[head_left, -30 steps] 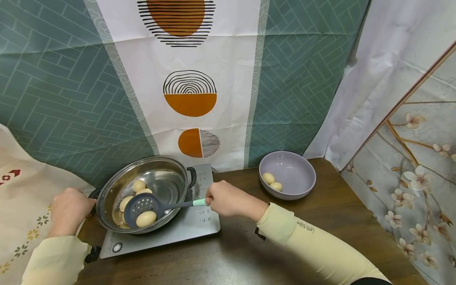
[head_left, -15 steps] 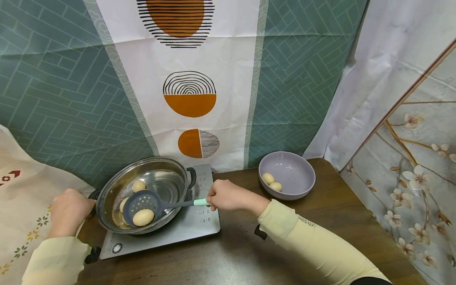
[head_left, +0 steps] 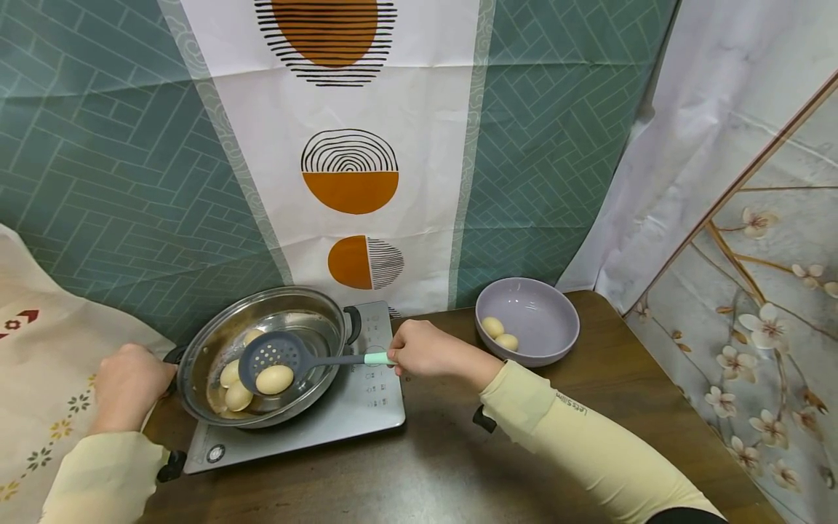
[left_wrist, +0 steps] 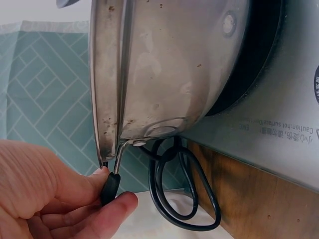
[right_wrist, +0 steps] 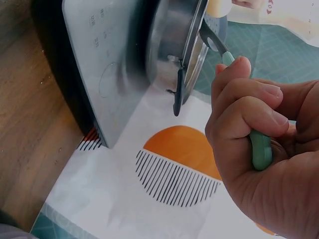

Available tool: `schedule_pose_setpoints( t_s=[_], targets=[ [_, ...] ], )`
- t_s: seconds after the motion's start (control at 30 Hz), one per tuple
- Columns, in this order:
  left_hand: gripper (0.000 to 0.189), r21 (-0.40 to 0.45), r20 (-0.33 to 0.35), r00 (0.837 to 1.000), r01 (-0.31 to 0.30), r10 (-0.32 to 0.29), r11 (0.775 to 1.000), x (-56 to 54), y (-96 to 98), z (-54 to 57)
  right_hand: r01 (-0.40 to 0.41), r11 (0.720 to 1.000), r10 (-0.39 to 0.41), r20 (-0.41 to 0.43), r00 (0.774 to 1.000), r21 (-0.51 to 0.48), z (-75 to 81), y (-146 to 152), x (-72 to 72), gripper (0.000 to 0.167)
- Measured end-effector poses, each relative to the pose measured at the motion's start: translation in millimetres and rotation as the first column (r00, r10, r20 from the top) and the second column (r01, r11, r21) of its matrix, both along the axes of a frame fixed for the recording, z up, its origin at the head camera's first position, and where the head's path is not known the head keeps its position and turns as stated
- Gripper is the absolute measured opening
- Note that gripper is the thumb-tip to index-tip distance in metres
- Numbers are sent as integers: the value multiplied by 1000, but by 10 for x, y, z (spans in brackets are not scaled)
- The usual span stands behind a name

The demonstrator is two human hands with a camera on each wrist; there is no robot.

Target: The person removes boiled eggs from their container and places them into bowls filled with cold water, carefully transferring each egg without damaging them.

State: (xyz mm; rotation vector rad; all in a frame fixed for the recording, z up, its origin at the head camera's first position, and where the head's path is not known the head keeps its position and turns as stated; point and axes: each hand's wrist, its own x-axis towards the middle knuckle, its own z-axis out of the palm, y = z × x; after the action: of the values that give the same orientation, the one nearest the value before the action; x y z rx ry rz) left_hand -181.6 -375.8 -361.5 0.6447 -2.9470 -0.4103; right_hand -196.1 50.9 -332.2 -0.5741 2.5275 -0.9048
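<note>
The right hand [head_left: 427, 349] grasps the skimmer [head_left: 288, 353], its fingers wrapped round the mint grip; the left hand [head_left: 131, 378] pinches the black handle [left_wrist: 110, 188] at the pot's nine o'clock. On the skimmer's head, over the pot [head_left: 308, 320], a single egg [head_left: 274, 380] lies toward six o'clock, close to the lip. The head is probably best held level or tipped a touch toward twelve, with a slow wrist, since a dip toward six could roll the egg off. A firm left pinch should stop the pot sliding if the skimmer knocks it.

Three other eggs [head_left: 238, 397] sit in the pot, at seven, between eight and nine, and at eleven. The shaft crosses the rim near three o'clock; whether they touch cannot be told. The second handle [head_left: 354, 325] juts out at two, a likely snag. Behind, at twelve, the hanging cloth [head_left: 419, 145] leaves little room. Past the cooktop [head_left: 327, 429], the counter [head_left: 419, 466] opens out toward four. The bowl [head_left: 540, 320] stands between two and three o'clock from the right hand, two eggs [head_left: 506, 342] at its eight.
</note>
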Motion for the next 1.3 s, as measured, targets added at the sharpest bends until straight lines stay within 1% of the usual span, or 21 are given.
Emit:
schedule_pose_setpoints(
  t_s=[0.2, 0.4, 0.57, 0.77, 0.87, 1.07, 1.3],
  targets=[
    [31, 1, 16, 1000, -22, 22, 1000, -9, 10, 11, 7, 1000, -7, 2, 1000, -6, 9, 25, 5, 27],
    [31, 6, 9, 1000, -22, 22, 1000, 13, 21, 5, 23, 1000, -23, -31, 999, 9, 17, 80, 12, 26],
    [31, 7, 8, 1000, -23, 23, 1000, 12, 11, -6, 40, 999, -40, -36, 999, 7, 60, 159, 17, 23],
    [30, -7, 7, 1000, -21, 21, 1000, -3, 0, -8, 56, 998, -56, -73, 996, 8, 97, 309, 3, 24],
    [31, -6, 6, 1000, -21, 21, 1000, -2, 2, -7, 77, 997, -75, -94, 993, 20, 105, 396, -4, 22],
    [30, 4, -9, 1000, -14, 14, 1000, 6, 7, -12, 135, 991, -133, -78, 988, 10, 109, 580, -20, 19],
    [30, 5, -15, 1000, -4, 4, 1000, 15, 13, -25, 158, 987, -160, -61, 985, -36, 115, 802, -57, 20]
  ],
)
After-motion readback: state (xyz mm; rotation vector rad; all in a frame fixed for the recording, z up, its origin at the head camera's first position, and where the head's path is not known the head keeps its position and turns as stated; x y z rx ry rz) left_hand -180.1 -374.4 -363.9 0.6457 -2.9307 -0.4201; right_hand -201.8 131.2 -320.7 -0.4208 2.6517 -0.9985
